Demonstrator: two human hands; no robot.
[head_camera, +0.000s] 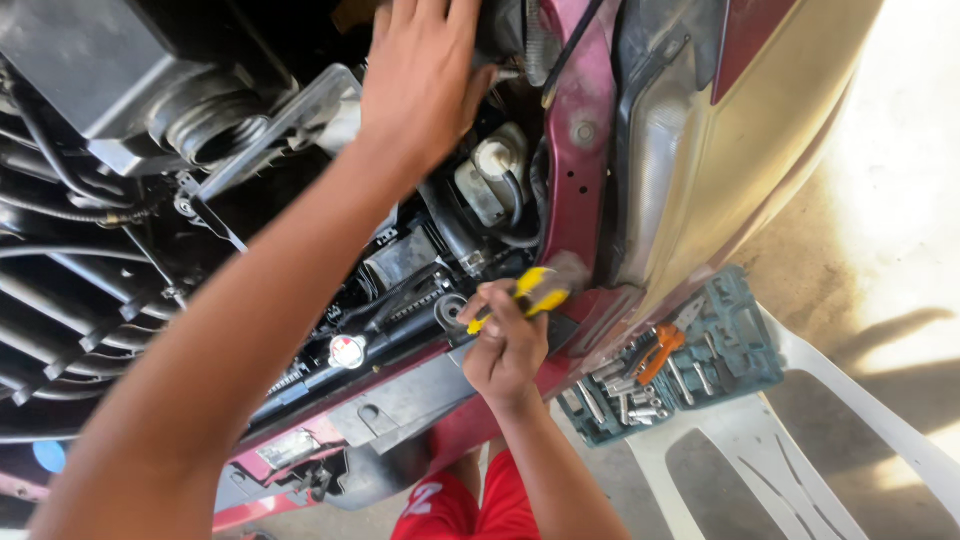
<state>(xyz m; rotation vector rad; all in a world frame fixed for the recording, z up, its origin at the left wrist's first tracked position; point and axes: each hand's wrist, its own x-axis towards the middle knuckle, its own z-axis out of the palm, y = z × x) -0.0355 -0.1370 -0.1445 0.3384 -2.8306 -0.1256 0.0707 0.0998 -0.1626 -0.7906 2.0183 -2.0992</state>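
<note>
Head view | left hand (425, 75) stretched into engine bay, fingers spread | right hand (505, 340) fingers gripping yellow-handled tool (530, 293)

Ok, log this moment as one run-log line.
left hand: reaching deep into engine bay | right hand: gripping yellow-handled tool at bay's front edge | socket set tray: on white chair

A small pale rectangular label (288, 447) is stuck on the dark-red front panel (400, 400), lower left, and that's about it, no screens.
</note>
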